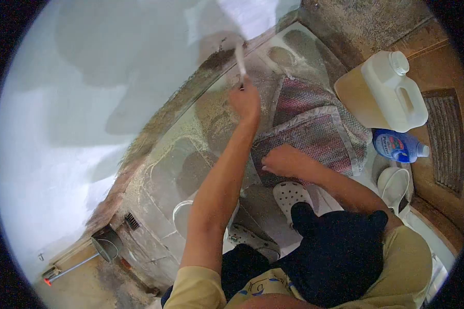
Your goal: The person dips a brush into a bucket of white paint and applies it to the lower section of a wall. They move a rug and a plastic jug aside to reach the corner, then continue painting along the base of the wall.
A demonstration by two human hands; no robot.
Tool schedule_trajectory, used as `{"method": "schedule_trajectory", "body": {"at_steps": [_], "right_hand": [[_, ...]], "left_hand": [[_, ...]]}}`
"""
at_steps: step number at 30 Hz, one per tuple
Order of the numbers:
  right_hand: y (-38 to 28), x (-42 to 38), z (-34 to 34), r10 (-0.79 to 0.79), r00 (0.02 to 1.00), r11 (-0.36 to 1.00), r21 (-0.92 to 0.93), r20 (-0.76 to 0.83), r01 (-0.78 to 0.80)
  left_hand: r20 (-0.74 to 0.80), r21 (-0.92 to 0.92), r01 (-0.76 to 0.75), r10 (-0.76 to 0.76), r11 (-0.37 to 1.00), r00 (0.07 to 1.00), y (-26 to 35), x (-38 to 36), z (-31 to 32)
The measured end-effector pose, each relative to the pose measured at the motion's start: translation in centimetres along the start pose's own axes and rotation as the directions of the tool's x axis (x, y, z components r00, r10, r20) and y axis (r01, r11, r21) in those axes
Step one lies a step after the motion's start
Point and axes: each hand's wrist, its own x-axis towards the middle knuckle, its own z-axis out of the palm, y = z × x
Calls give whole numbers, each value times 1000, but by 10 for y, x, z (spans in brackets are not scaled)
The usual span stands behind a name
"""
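My left hand (245, 100) is closed round a slim white tool (240, 57), held up toward the dirty foot of the white wall (87, 92). The tool's far end is blurred, so I cannot make out its exact kind. Dark grime (219, 56) marks the wall's base close to it. My right hand (287, 162) is curled with its fingers bent in, over a checked, red-and-grey woven mat (314, 134). Nothing shows sticking out of it, and the palm is hidden.
On the right stand a large jug of yellowish liquid (384, 92), a blue bottle (397, 146) and a white dipper (394, 184). A round white-rimmed container (182, 219) is partly behind my left arm. A floor drain (132, 221) and a grey dustpan (106, 246) are at lower left.
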Motion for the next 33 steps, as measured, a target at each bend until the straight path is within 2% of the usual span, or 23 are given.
{"method": "schedule_trajectory", "body": {"at_steps": [1, 3, 4, 6, 7, 9, 10, 12, 13, 15, 16, 18, 19, 21, 22, 23, 24, 25, 27, 28, 30, 31, 33], "right_hand": [[-2, 0, -2, 2, 1000, 1000, -4, 1, -2], [-6, -2, -7, 61, 992, 998, -32, 107, -58], [-5, -3, -7, 63, 992, 998, -39, 108, -59], [-1, -8, -2, 81, 994, 996, -39, 76, -78], [1, -10, -1, 88, 993, 996, -41, 75, -85], [4, -14, 2, 81, 995, 996, -42, 61, -79], [2, -15, -2, 87, 994, 996, -40, 60, -84], [-3, -16, -7, 109, 992, 993, -54, 71, -105], [-4, -16, -7, 108, 992, 993, -52, 73, -104], [-6, -12, -8, 123, 989, 992, -13, 84, -122], [-5, -11, -6, 118, 989, 993, -20, 85, -117], [-5, -12, -3, 49, 998, 998, -29, 41, -48], [-6, -12, -4, 51, 998, 998, -35, 40, -50], [-8, -10, -5, 67, 997, 998, -16, 35, -67], [-9, -11, -6, 70, 997, 997, -13, 34, -70], [-8, -11, -8, 93, 993, 995, -25, 66, -92], [-9, -11, -7, 112, 989, 993, -30, 100, -110], [-8, -10, -5, 110, 989, 994, -28, 98, -108], [-7, -7, -3, 128, 984, 992, -24, 123, -126], [-8, -8, -4, 124, 985, 992, -27, 121, -122], [-10, -8, -10, 120, 986, 993, -37, 117, -116], [-9, -7, -11, 121, 986, 992, -43, 112, -117], [-8, -7, -12, 125, 984, 992, -37, 124, -121]], "left_hand": [[1, -4, 0, 0, 1000, 1000, -3, 4, 11], [-316, 37, -203, 204, 978, 926, 6, 10, 30], [-318, 31, -205, 204, 978, 926, 10, 11, 28], [-153, -71, -120, 108, 990, 982, 21, 16, 20], [-148, -75, -121, 109, 990, 983, 18, 17, 15], [-21, -313, 130, -144, 941, 989, 6, 16, 4], [-15, -312, 131, -143, 941, 990, -11, 19, 7], [-285, -227, 44, -109, 973, 952, -34, 18, 5], [-286, -225, 46, -111, 973, 952, -38, 14, 6], [-302, -80, -117, 87, 990, 949, -36, 4, 9], [-309, -85, -117, 85, 990, 947, -19, 1, 5], [-76, -84, -63, 57, 994, 996, 6, 0, 5], [-76, -90, -65, 58, 994, 995, 12, 3, 6], [-134, -277, -159, 126, 947, 983, 19, 11, 6], [-130, -276, -158, 126, 948, 983, 17, 14, 3], [-62, -466, 129, -178, 875, 982, 14, 18, -2], [56, -607, 392, -454, 692, 889, 7, 21, -5], [53, -605, 390, -453, 694, 890, -1, 22, -8], [206, -698, 424, -406, 577, 890, -12, 13, -19], [203, -701, 420, -403, 576, 892, -11, 8, -21], [225, -509, 423, -359, 749, 906, -2, 4, -16], [227, -513, 418, -351, 750, 908, 4, 8, -14], [253, -509, 334, -233, 793, 939, 11, 15, -11]]}}
